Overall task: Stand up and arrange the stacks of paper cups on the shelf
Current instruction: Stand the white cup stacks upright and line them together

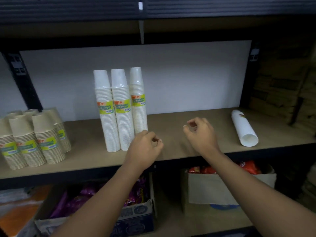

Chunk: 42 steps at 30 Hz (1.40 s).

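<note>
Three tall white cup stacks (121,110) with green labels stand upright side by side on the brown shelf (172,147). One more white cup stack (244,128) lies on its side at the shelf's right end, its open mouth toward me. My left hand (145,147) hovers just right of the standing stacks' bases, fingers loosely curled and holding nothing. My right hand (200,134) is over the middle of the shelf, fingers loosely curled, also holding nothing, well left of the lying stack.
Several shorter beige cup stacks (34,139) stand at the shelf's left end. A white back panel (188,74) closes the rear. Below, a box of purple packets (95,202) and a box of red packets (222,182) sit on the lower shelf.
</note>
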{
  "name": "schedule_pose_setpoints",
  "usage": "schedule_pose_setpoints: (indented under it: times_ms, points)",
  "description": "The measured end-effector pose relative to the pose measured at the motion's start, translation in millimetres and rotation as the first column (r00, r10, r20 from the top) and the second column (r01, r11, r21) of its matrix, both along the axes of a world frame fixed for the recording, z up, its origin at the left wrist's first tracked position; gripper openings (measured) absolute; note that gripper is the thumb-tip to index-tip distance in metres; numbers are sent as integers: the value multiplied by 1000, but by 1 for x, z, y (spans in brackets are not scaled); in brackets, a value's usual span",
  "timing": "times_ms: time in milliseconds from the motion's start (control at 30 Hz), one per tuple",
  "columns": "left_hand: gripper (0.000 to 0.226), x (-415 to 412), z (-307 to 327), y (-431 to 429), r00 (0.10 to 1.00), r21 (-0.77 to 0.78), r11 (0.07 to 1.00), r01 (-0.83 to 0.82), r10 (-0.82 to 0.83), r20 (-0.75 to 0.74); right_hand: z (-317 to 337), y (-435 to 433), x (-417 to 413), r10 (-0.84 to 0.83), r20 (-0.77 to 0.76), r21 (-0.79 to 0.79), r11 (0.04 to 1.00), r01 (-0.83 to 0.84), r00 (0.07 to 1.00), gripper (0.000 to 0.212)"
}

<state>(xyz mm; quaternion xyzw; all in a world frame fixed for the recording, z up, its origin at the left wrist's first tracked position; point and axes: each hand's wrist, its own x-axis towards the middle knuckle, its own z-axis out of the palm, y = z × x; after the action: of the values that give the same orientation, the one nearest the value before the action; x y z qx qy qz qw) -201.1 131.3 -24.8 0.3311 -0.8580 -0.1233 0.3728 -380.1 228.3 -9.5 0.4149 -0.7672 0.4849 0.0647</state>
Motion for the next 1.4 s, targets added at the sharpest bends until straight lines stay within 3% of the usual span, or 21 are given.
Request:
schedule_pose_setpoints:
  times_ms: [167, 333, 600, 733, 867, 1133, 1400]
  points:
    - [20, -60, -2, 1, 995, 59, 997, 41, -46, 91, 11, 40, -59, -220, -83, 66, 972, 225, 972, 24]
    - [19, -100, -12, -1, 985, 114, 990, 88, -104, 140, 10, 62, -104, -404, -188, 228, 868, 440, 895, 35]
    - [14, -115, -23, -12, 981, 112, 986, 121, -136, 139, -8, 61, -139, -491, -53, 360, 803, 475, 869, 56]
    - [15, -115, -23, -13, 980, 116, 985, 124, -140, 143, -12, 55, -139, -466, 66, 303, 852, 427, 882, 58]
    - [18, -112, -23, -12, 980, 106, 987, 121, -136, 146, -13, 54, -130, -429, 87, 254, 883, 396, 899, 56]
    - [16, -80, -18, -8, 987, 69, 992, 109, -116, 110, -18, 31, -72, -242, 130, -45, 967, 250, 962, 47]
    - [19, -12, -4, -15, 998, -4, 1000, 15, -15, 66, -15, -2, 5, -79, 146, -172, 980, 104, 986, 61]
